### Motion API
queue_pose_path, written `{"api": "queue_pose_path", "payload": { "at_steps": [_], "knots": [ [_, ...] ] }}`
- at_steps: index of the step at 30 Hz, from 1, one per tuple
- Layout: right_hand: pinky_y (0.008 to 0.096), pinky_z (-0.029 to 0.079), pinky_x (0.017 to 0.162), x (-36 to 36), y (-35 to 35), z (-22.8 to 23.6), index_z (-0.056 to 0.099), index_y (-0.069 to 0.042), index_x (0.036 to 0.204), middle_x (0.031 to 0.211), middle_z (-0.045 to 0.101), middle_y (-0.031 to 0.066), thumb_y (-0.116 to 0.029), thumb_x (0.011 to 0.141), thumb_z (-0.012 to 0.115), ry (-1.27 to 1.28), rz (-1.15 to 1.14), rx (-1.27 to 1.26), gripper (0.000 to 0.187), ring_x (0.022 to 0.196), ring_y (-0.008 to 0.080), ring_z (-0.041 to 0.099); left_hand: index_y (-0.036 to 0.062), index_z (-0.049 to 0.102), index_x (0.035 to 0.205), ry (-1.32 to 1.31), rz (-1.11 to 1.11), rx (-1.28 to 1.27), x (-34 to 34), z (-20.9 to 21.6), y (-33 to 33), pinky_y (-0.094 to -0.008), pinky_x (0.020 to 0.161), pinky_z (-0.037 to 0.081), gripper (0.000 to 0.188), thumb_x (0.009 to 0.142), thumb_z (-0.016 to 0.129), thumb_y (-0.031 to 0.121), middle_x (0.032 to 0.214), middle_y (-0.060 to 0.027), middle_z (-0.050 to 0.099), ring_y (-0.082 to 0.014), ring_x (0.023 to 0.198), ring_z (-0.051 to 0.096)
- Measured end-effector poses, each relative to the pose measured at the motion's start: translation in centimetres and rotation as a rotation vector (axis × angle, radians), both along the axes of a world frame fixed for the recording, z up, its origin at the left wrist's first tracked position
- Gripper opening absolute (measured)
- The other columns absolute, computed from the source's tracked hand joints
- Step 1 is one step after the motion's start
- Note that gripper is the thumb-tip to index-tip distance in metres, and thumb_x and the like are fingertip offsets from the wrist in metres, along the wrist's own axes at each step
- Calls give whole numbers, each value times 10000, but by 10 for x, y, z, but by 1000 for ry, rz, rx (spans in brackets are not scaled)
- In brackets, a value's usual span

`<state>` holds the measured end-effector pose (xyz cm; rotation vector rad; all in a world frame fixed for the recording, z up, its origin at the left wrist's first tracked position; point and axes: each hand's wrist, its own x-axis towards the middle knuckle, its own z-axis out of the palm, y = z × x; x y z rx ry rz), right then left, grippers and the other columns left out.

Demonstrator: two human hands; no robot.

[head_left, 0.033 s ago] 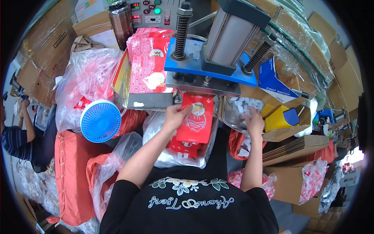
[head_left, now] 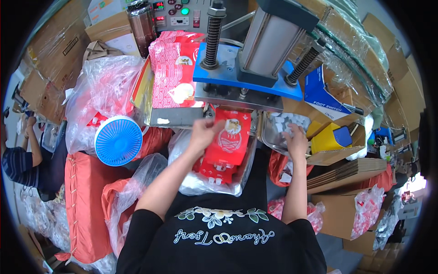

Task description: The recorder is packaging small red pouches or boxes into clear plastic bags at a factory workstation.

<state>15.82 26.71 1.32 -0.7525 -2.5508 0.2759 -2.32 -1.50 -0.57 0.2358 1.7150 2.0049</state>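
A flat red pouch [head_left: 233,141] with white line drawing and a pale printed picture lies tilted in front of the press, over other red pouches [head_left: 215,172] with white spouts. At its upper left edge is my left hand [head_left: 204,135]. Blur hides whether its fingers still grip the pouch. To the right, my right hand [head_left: 296,140] reaches over the near rim of a clear plastic tray [head_left: 273,140]. Its curled fingers look apart among small white plastic pieces [head_left: 292,119]; no piece shows clearly held.
A press with a blue plate [head_left: 246,75] stands ahead. Left of me are a blue fan [head_left: 118,140], a plastic bag of red pouches [head_left: 102,86] and a red-covered block [head_left: 86,205]. Right are an open carton [head_left: 335,150] and stacked cardboard [head_left: 346,176]. A person [head_left: 27,155] works far left.
My left hand has shifted slightly up and left along the pouch edge and is now blurred. The pouch's lower edge has tilted a little. My right hand stays at the tray.
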Motion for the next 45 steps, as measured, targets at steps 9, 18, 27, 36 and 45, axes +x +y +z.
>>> {"api": "queue_pose_path", "payload": {
  "at_steps": [9, 18, 27, 36, 45],
  "knots": [
    [418, 507, 798, 5, -3, 0, 670, -56, 1019, 1014, 658, 167, -127, 843, 687, 186, 33, -49, 191, 964, 363, 622, 94, 505, 1382, 1237, 86, -921, -18, -1, -78, -512, 1133, 266, 635, 817, 741, 262, 1362, -152, 558, -337, 1371, 423],
    [343, 514, 856, -9, -65, 44, 643, -34, 1146, 1096, 648, 131, -19, 827, 631, 416, 407, -643, 320, 1024, 265, 631, -23, 702, 941, 578, -18, -163, 27, 41, -77, -222, 712, 428, 67, 895, 680, 20, 860, -2, 675, -56, 788, 548],
    [342, 497, 929, -30, -106, 45, 669, -37, 1112, 1095, 701, 101, -128, 826, 679, 79, 913, -953, 300, 1040, 193, 655, -46, 700, 944, 477, -334, -316, 71, -8, -63, -261, 683, 480, 168, 880, 699, 109, 810, -73, 681, -111, 720, 598],
    [314, 473, 930, -20, -98, 61, 672, -13, 1134, 1097, 697, 81, -85, 857, 691, -11, 814, -840, 287, 1037, 169, 632, -53, 707, 949, 495, -198, -129, 66, -33, -60, -242, 696, 478, 143, 851, 733, 47, 846, -67, 687, -102, 758, 618],
    [320, 506, 889, -33, -91, 45, 612, -34, 1237, 1164, 659, 97, -120, 853, 734, 202, 581, -751, 412, 1022, 187, 639, -62, 708, 1014, 79, -188, -82, 47, -16, -24, -252, 663, 520, 265, 927, 688, 187, 865, -68, 723, -85, 744, 647]
  ]
}}
